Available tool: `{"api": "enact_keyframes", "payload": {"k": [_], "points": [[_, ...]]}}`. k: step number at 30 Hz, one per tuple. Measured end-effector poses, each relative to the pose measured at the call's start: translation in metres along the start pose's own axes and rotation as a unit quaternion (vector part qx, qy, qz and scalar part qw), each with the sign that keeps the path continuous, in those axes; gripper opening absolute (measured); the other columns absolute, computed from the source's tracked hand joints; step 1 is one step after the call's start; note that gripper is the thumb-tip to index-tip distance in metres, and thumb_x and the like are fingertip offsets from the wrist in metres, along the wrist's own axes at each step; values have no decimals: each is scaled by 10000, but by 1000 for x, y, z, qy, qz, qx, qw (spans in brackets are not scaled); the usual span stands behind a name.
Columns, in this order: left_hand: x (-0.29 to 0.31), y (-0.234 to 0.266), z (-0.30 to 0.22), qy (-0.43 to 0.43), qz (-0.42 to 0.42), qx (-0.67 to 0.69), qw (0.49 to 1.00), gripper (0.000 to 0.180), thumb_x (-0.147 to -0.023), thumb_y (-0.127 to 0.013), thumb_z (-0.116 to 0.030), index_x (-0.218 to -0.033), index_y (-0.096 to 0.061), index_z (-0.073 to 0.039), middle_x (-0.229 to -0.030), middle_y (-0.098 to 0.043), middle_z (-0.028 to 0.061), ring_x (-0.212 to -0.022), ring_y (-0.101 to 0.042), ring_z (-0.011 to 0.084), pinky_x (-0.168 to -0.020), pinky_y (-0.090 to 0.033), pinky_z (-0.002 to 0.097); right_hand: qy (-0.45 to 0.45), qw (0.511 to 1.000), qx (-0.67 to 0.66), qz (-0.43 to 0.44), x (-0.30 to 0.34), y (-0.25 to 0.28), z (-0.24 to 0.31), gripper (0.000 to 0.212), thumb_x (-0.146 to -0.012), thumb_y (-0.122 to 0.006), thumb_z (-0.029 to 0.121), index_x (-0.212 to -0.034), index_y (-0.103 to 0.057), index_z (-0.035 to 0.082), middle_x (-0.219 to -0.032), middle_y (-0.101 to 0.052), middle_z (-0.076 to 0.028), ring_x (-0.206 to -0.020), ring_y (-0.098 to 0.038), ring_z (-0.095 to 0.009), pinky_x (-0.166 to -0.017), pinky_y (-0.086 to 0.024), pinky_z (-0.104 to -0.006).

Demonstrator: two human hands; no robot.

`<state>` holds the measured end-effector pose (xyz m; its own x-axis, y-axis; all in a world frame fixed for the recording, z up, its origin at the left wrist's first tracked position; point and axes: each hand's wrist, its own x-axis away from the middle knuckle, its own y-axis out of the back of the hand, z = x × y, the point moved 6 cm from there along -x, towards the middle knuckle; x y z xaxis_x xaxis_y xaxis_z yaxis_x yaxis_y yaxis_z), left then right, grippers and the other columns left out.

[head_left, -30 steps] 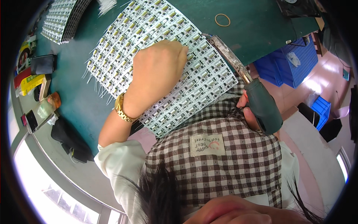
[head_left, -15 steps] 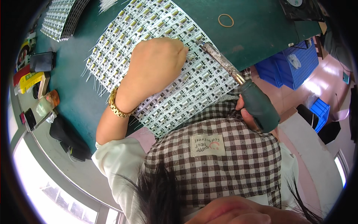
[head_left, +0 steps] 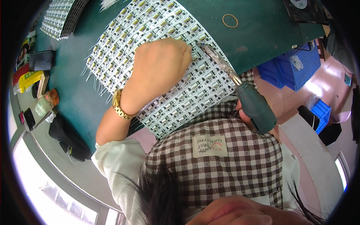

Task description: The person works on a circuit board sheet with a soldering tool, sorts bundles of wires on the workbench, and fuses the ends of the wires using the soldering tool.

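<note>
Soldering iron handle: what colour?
Dark grey-green; the soldering iron handle shows best in the head view, at the right of the panel of white circuit strips.

A tan rubber band point(head_left: 230, 20) lies on the green table point(head_left: 262, 33) at far right, blue plastic crates point(head_left: 296, 67) on the floor beyond; a second white panel point(head_left: 60, 17) rests far left.

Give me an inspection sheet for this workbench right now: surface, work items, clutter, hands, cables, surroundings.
Surface: green bench top.
Work items: white panel of small circuit boards; soldering iron, tip on the panel.
Clutter: rubber band; second board stack; black pouch.
Hands: left hand fisted on the panel, gold watch on wrist; right hand mostly hidden behind the iron's handle.
Cables: nothing seen.
Surroundings: blue crates on the floor.
</note>
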<state>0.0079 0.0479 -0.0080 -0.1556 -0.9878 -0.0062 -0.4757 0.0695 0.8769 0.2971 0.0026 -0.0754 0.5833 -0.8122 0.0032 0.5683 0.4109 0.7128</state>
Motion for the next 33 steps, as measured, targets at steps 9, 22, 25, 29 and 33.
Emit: {"api": "enact_keyframes", "payload": {"k": [9, 22, 25, 29, 33], "points": [[2, 1, 1, -33, -92, -5, 995, 245, -829, -593, -159, -607, -592, -56, -599, -587, 108, -518, -584, 286, -451, -448, 383, -68, 983, -160, 55, -5, 9, 8, 340, -778, -664, 197, -1084, -621, 53, -914, -642, -71, -810, -605, -218, -725, -486, -326], [3, 3, 2, -39, -92, 16, 995, 262, -852, -639, -191, -629, -600, -60, -609, -583, 90, -531, -576, 268, -469, -447, 370, -25, 994, -82, -65, -6, 9, 18, 346, -722, -776, 240, -978, -669, 34, -751, -671, -63, -688, -661, -190, -622, -527, -305], [3, 3, 2, -43, -84, 19, 995, 249, -854, -635, -188, -643, -603, -59, -622, -587, 93, -548, -584, 268, -482, -457, 373, -110, 929, -342, -89, -18, 10, 31, 273, -767, -756, 187, -964, -664, 21, -778, -678, -62, -690, -656, -143, -640, -533, -279], [5, 4, 4, -30, -62, 20, 997, 251, -858, -628, -191, -648, -606, -56, -628, -594, 100, -562, -594, 276, -494, -467, 380, 57, 955, -284, 58, -32, 20, 49, 396, -869, -570, 120, -1205, -492, -74, -895, -558, -100, -809, -541, -170, -737, -455, -297], [0, 5, 2, -36, -53, 18, 998, 253, -859, -611, -186, -647, -609, -49, -634, -603, 109, -569, -602, 290, -501, -475, 391, 15, 973, -215, 84, -24, 14, 31, 239, -856, -604, 128, -1017, -568, -45, -868, -564, -91, -780, -537, -168, -694, -428, -286]]}}
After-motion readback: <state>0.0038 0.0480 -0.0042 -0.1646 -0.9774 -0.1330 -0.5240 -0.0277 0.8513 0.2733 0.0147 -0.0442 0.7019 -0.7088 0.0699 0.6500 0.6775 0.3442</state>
